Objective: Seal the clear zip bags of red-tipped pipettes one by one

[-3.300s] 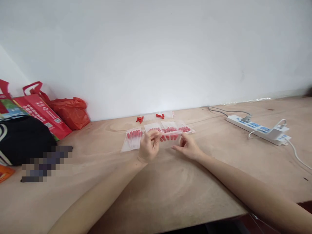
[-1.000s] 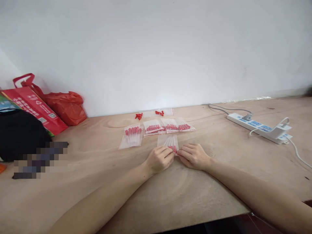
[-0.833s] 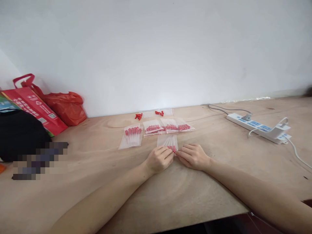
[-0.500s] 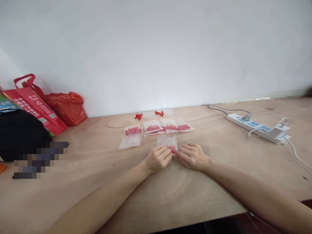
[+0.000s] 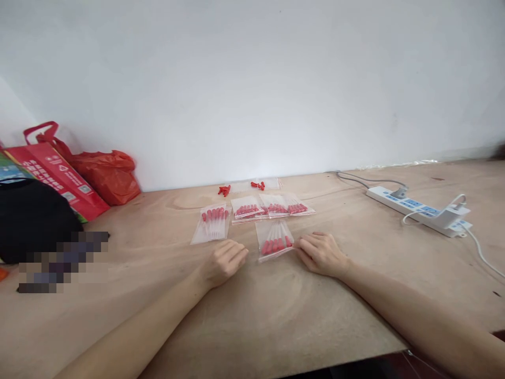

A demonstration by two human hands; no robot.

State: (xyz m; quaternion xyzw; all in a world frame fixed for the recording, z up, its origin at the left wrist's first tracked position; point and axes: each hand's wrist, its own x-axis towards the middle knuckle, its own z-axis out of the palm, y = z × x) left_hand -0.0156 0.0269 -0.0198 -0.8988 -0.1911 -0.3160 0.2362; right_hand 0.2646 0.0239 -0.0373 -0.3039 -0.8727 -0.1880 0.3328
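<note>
My right hand [image 5: 321, 253] pinches the right corner of a clear zip bag [image 5: 275, 237] with its curled fingertips. Inside that bag lie several clear droppers with red bulbs; the bulbs point toward me. My left hand [image 5: 225, 261] rests apart from this bag, to its left, fingers curled in and no object showing in them. Just beyond the left hand lies another bag of droppers [image 5: 211, 223], its red bulbs at the far end. Past the right hand's bag, several filled bags [image 5: 276, 207] overlap in a row.
By the wall, loose red pieces [image 5: 224, 190] lie near a clear bag [image 5: 272, 182] with more red pieces. A white power strip [image 5: 414, 209] with plugs and cables sits at right. A red bag [image 5: 106, 176] and a black bag [image 5: 37, 218] stand at left on the wooden table [image 5: 252, 321].
My left hand has let go of the near bag and moved left. The bag is now slightly tilted, more of its red bulbs showing. My right hand has shifted a little to the right.
</note>
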